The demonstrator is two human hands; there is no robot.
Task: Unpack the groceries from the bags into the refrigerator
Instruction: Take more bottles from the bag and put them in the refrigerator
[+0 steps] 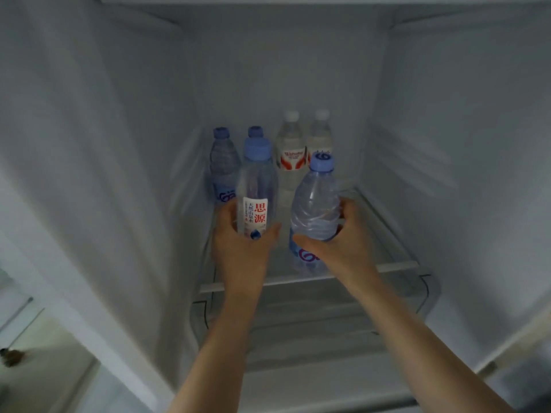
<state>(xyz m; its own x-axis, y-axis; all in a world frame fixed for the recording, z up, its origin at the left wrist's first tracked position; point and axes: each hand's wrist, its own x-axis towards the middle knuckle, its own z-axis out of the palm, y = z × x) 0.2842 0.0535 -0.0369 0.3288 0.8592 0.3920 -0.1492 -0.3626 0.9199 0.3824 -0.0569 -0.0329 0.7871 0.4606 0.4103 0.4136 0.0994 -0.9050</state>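
your left hand (238, 245) grips labelled bottle (255, 192) | right hand (343, 242) grips blue-cap bottle (314, 210) | both on shelf (396, 266) front, four bottles behind

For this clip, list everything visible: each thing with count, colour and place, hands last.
Fridge: one, white inside, open, fills the view.
Shelf: one, clear with a white front strip, carries the bottles.
Blue-cap bottles at back: two, clear, back left of the shelf; the second is mostly hidden.
White-cap bottles: two, clear, one with a red and white label, back middle.
White-label bottle: one, clear, blue cap, red characters, front left, held.
Blue-label bottle: one, clear, blue cap, front right, held.
Dark object: one, lower left outside the fridge, too blurred to name.
Left hand: grips the white-label bottle.
Right hand: grips the blue-label bottle.
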